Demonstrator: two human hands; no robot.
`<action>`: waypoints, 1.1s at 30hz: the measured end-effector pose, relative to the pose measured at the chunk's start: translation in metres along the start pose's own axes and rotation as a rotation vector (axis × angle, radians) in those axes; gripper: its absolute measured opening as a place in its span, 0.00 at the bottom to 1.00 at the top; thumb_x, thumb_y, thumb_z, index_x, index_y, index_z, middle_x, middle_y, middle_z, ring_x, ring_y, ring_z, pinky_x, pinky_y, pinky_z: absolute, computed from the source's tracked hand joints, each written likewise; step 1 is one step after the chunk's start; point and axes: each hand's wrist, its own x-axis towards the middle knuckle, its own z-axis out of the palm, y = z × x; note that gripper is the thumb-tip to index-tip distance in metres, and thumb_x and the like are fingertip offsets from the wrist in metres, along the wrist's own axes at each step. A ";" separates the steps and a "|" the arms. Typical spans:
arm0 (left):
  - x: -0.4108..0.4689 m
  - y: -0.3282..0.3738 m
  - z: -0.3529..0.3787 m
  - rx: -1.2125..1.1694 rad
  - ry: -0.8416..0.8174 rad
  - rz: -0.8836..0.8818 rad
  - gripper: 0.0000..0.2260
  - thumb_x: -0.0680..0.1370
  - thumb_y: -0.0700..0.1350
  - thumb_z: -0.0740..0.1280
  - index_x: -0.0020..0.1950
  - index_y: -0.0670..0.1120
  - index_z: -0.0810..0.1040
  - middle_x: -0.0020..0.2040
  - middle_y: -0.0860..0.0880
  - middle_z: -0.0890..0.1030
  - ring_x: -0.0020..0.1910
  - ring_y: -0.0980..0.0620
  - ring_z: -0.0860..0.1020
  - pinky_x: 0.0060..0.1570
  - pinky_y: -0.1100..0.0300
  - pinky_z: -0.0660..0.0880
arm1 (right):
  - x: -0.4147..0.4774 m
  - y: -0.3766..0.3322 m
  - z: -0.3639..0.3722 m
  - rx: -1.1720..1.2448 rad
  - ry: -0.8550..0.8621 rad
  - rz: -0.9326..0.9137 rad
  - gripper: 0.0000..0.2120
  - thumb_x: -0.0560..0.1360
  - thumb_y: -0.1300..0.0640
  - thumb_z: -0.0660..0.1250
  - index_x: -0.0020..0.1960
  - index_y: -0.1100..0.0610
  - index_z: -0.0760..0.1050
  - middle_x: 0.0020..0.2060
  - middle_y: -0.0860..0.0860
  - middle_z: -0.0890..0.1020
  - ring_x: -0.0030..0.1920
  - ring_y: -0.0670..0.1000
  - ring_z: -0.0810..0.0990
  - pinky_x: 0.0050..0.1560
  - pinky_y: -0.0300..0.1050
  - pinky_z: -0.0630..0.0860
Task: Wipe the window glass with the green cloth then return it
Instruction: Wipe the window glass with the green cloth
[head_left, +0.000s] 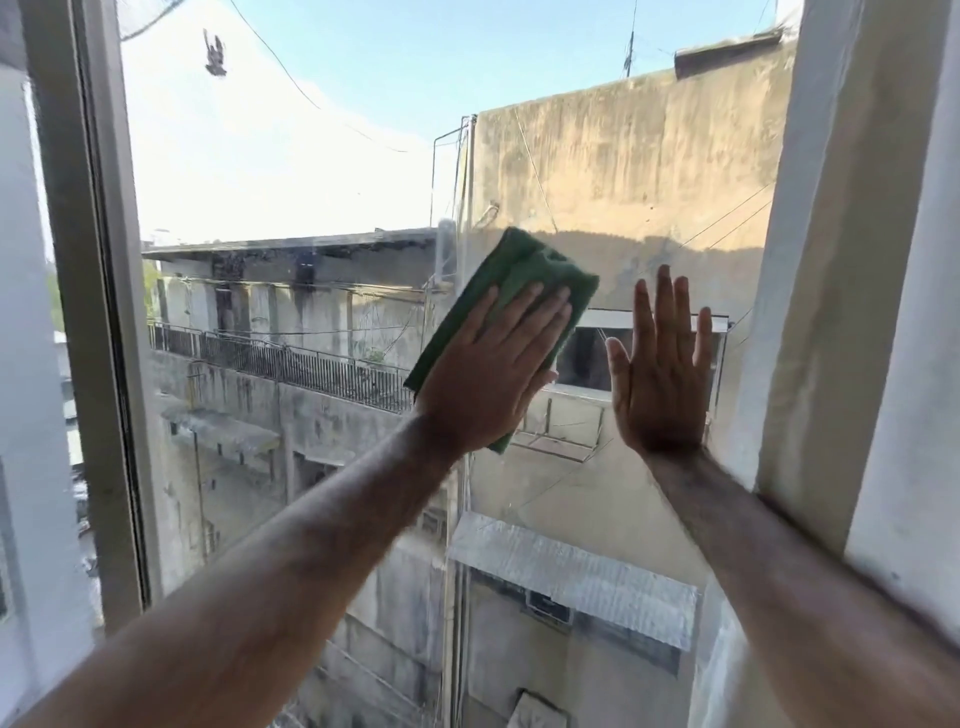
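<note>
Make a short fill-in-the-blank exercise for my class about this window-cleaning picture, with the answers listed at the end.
1. The cloth pressed on the window glass is coloured ____.
2. The cloth lies under the ____ hand.
3. The right hand rests flat on the glass, holding ____.
4. The dark smudge sits near the glass's top ____ corner.

Answers: green; left; nothing; left

Green cloth (524, 275) partly under left hand (493, 374)
</note>
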 end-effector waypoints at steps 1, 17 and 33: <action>-0.018 0.006 0.004 0.003 -0.035 0.051 0.30 0.87 0.59 0.52 0.85 0.45 0.52 0.86 0.45 0.55 0.85 0.43 0.52 0.83 0.40 0.51 | 0.000 0.000 -0.001 0.008 -0.003 0.002 0.29 0.90 0.46 0.50 0.87 0.59 0.55 0.86 0.60 0.59 0.87 0.60 0.57 0.86 0.65 0.54; 0.030 0.001 -0.014 -0.032 0.066 -0.405 0.31 0.87 0.59 0.53 0.84 0.41 0.57 0.85 0.42 0.59 0.84 0.41 0.57 0.82 0.37 0.55 | 0.003 -0.003 -0.010 0.211 0.012 0.048 0.24 0.90 0.57 0.53 0.84 0.61 0.63 0.85 0.59 0.64 0.86 0.62 0.58 0.86 0.68 0.55; -0.078 -0.051 -0.015 0.062 0.029 -0.288 0.30 0.86 0.55 0.59 0.83 0.41 0.59 0.84 0.41 0.60 0.84 0.40 0.58 0.80 0.33 0.59 | 0.000 -0.006 -0.008 0.113 0.014 0.056 0.26 0.90 0.50 0.49 0.86 0.58 0.59 0.86 0.56 0.61 0.88 0.57 0.56 0.86 0.64 0.55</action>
